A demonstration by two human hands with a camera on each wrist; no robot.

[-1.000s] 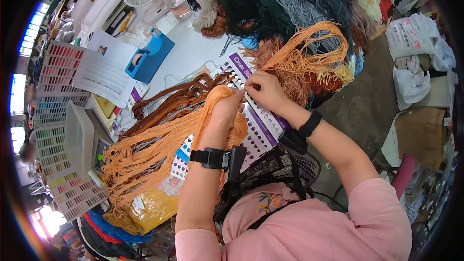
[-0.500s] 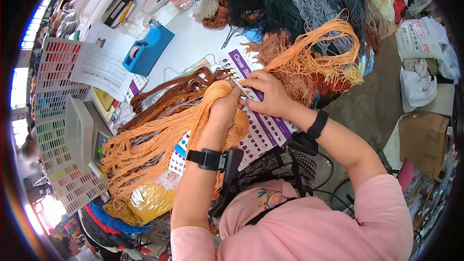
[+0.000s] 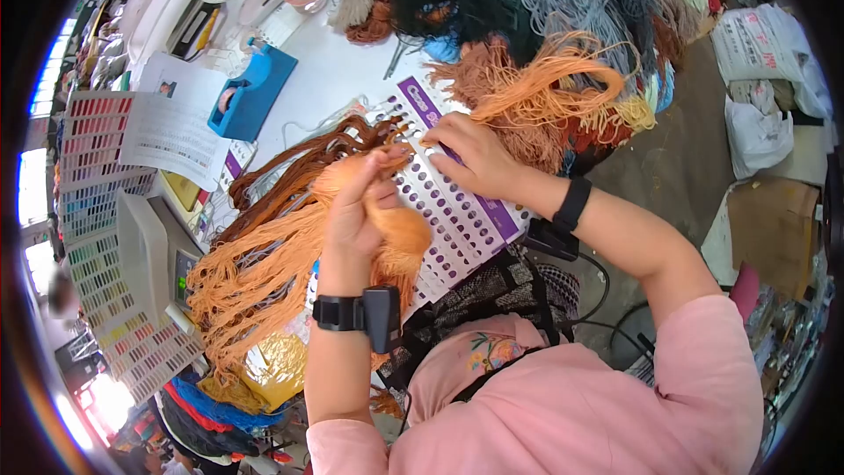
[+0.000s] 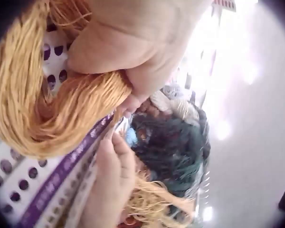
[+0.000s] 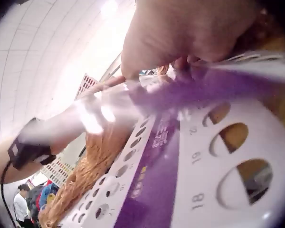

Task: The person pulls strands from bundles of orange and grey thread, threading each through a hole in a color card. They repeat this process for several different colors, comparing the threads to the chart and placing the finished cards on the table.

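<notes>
We see the left grip clamped on the orange thread, with a thick fold hanging beneath it and the long strands lying away to its left. Held like this, we judge, the bulk hangs out of the way and leaves a short narrow end at the fingertips, right where the two hands meet.

The perforated card runs from just beyond the right grip back toward the body, its rows of holes facing up. The right grip reaches over it, fingers bent in toward the edge nearest the left grip. We cannot tell whether it is clamped on the card, on the thread end, or only touching; lying across the card, it probably steadies it.

Left of the left grip, the brown thread stretches toward the card's edge, likely arranged so its ends sit by the holes. Just past the right grip, the loose orange bundle rests on a pinkish-brown bundle, apart from the working strands, which we take as a way to avoid tangles. Well beyond both grips, the blue tape dispenser stands on the bench, leaving the card accessible.
</notes>
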